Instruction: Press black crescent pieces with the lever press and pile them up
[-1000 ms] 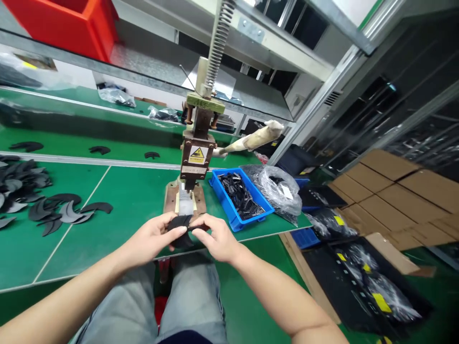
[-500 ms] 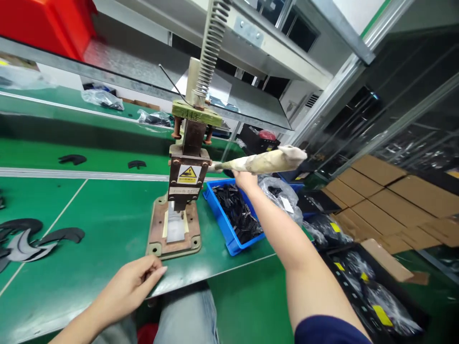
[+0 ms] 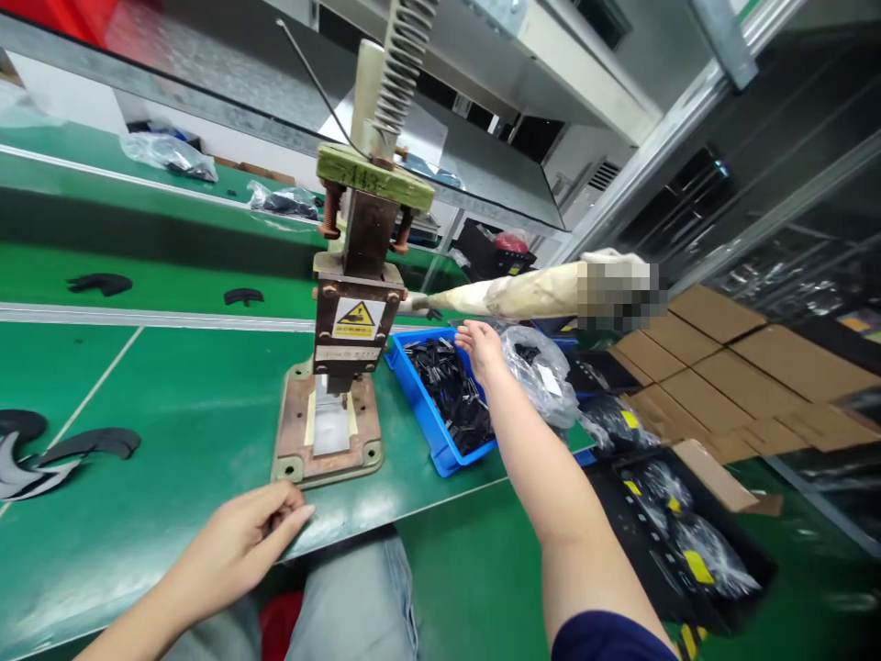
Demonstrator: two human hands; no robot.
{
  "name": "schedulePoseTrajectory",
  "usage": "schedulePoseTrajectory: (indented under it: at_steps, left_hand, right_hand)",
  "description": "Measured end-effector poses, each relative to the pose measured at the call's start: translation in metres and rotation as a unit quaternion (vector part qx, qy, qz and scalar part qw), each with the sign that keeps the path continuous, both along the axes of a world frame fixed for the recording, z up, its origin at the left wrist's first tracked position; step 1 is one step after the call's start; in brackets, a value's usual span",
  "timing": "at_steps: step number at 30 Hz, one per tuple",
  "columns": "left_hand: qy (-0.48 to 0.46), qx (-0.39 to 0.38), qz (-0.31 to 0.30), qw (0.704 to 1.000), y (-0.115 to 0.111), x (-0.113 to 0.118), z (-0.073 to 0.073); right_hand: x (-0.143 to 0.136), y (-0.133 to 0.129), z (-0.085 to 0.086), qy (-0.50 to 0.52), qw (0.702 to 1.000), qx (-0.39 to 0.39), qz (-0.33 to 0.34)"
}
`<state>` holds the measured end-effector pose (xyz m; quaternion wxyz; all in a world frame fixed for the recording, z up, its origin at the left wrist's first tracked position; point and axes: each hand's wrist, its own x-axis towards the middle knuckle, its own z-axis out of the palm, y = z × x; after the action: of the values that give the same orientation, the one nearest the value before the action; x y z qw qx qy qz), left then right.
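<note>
A hand press (image 3: 358, 321) with a warning label stands on the green table (image 3: 185, 413), a flat grey plate (image 3: 331, 431) on its base. Its wrapped lever (image 3: 529, 292) points out to the right. Below the lever, my right hand (image 3: 480, 347) is open with fingers spread, over the back edge of a blue bin (image 3: 440, 450) full of small black parts (image 3: 451, 390). My left hand (image 3: 258, 532) rests at the table's front edge beside the press base. Its fingers are curled together, and what they hold, if anything, is hidden.
Curved black pieces (image 3: 96, 442) lie on the table at the left. A clear plastic bag (image 3: 543, 376) sits right of the bin. A black crate (image 3: 681, 523) with bagged parts and cardboard boxes (image 3: 722, 376) are at the right. A metal shelf (image 3: 227, 87) spans behind the press.
My right hand has come off the lever and sits below it, fingers now spread. My left hand stays near the press base. The view has shifted slightly.
</note>
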<state>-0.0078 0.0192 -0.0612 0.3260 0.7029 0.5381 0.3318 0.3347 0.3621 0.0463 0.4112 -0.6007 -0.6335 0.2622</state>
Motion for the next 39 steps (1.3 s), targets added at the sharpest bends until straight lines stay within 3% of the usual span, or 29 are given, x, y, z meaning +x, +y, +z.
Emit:
schedulePoseTrajectory:
  at_steps: [5,12,20,24,27,31,36,39]
  left_hand:
    - [-0.003,-0.014,-0.006,1.0,-0.002,0.001,0.002]
    - [0.005,-0.028,-0.008,1.0,-0.003,0.002,0.002]
    - [0.005,-0.031,-0.005,0.999,0.0,0.003,0.004]
    - [0.011,-0.022,-0.001,1.0,0.001,0.004,0.009]
    - [0.01,-0.009,0.002,1.0,0.0,0.004,0.013]
    - [0.005,0.002,0.008,1.0,0.0,0.005,0.018]
    - [-0.007,0.005,0.007,1.0,0.0,0.002,0.014]
    - [-0.024,0.004,0.014,1.0,0.0,0.0,0.01]
  right_hand:
    - [0.031,-0.041,-0.013,-0.075,0.995,-0.062,-0.009]
    - [0.044,-0.081,-0.009,-0.289,0.946,-0.123,0.083]
    - [0.018,-0.075,-0.005,-0.469,0.87,-0.132,0.067]
    - [0.005,-0.072,-0.008,-0.492,0.857,-0.142,0.061]
    - [0.006,-0.077,-0.007,-0.48,0.866,-0.129,0.063]
    - [0.015,-0.091,0.002,-0.408,0.907,-0.086,0.056]
    - [0.025,-0.12,0.019,-0.234,0.971,-0.005,0.042]
    - [0.018,-0.155,0.022,-0.095,0.993,0.025,0.065]
